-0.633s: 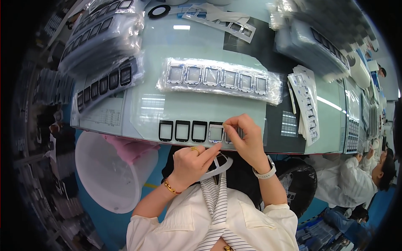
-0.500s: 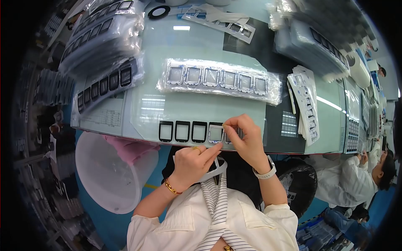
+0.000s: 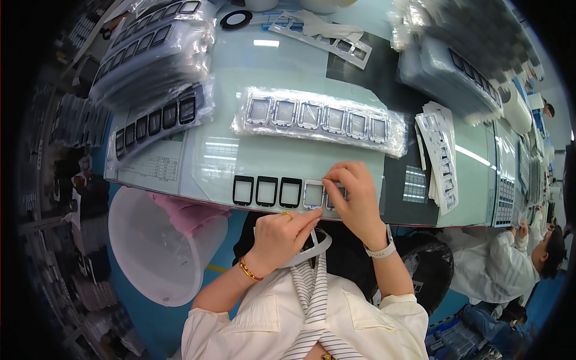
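Observation:
A row of small rectangular frames lies along the table's near edge. Three at the left are black frames [image 3: 267,178]; the fourth is covered by a pale adhesive frame [image 3: 305,195] with blue marks. My right hand [image 3: 355,192] pinches the pale frame's upper right corner between thumb and forefinger, partly hiding another frame [image 3: 330,202] to its right. Below the row, my left hand [image 3: 279,237] stretches its forefinger to the pale frame's lower edge, its other fingers curled. A curved white strip [image 3: 324,243] with cut-outs hangs beneath the left hand, seemingly held in it.
Beyond the row lies a clear-wrapped strip of pale frames [image 3: 322,123]. Bagged stacks of black frames [image 3: 150,60] stand far left, others [image 3: 450,75] far right. White adhesive sheets [image 3: 441,159] lie right. A white bin [image 3: 153,252] stands below left; a co-worker [image 3: 504,261] sits right.
The whole view has shifted slightly. Both hands stay at the fourth frame, the right still pinching its corner; the left forefinger remains at its lower edge.

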Motion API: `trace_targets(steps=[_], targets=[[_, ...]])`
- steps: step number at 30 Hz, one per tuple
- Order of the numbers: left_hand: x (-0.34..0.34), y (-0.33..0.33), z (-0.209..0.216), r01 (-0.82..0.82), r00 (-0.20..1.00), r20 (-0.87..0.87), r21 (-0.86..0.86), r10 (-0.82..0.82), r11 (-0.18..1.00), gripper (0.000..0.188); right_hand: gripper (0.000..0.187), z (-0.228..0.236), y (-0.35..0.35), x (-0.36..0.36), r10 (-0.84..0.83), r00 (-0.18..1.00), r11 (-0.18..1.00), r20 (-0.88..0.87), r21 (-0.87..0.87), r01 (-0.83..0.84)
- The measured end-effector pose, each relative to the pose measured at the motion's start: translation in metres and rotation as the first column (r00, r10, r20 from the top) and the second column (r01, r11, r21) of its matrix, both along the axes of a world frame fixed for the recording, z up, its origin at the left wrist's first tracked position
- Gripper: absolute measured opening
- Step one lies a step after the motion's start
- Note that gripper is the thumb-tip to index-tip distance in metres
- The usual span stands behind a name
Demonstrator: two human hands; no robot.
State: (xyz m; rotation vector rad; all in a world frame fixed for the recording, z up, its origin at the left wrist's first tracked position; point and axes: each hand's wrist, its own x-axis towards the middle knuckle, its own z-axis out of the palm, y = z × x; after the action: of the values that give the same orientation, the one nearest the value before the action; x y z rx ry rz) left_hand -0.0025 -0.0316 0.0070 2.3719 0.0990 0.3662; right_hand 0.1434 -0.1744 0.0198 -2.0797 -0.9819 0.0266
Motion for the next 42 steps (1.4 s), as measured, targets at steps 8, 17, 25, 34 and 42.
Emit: trace_targets(steps=[8,17,25,34,42], targets=[[0.000,0.001,0.000,0.008,1.000,-0.015,-0.021,-0.008,1.000,0.018,0.021,0.007,0.010,-0.011,-0.050,0.981,0.981,0.186,-0.173,0.083],[-0.016,0.010,0.019,0.050,0.998,-0.013,-0.533,-0.067,0.845,0.046,0.038,0.051,-0.032,-0.037,0.271,0.908,0.962,-0.320,0.052,-0.269],[-0.019,0.026,0.017,0.074,0.994,-0.043,-0.441,-0.104,0.895,0.020,0.012,0.042,-0.054,-0.041,0.137,0.859,0.951,-0.493,-0.176,-0.253],[-0.020,0.026,0.020,0.053,0.994,-0.073,-0.371,-0.086,0.927,0.008,0.016,0.037,-0.034,-0.047,0.247,0.913,0.965,-0.325,-0.004,-0.263],[-0.034,0.035,-0.004,-0.054,0.992,-0.124,-0.241,0.025,0.969,0.010,0.012,0.058,-0.015,-0.042,0.232,0.933,0.965,-0.276,0.189,-0.184]])
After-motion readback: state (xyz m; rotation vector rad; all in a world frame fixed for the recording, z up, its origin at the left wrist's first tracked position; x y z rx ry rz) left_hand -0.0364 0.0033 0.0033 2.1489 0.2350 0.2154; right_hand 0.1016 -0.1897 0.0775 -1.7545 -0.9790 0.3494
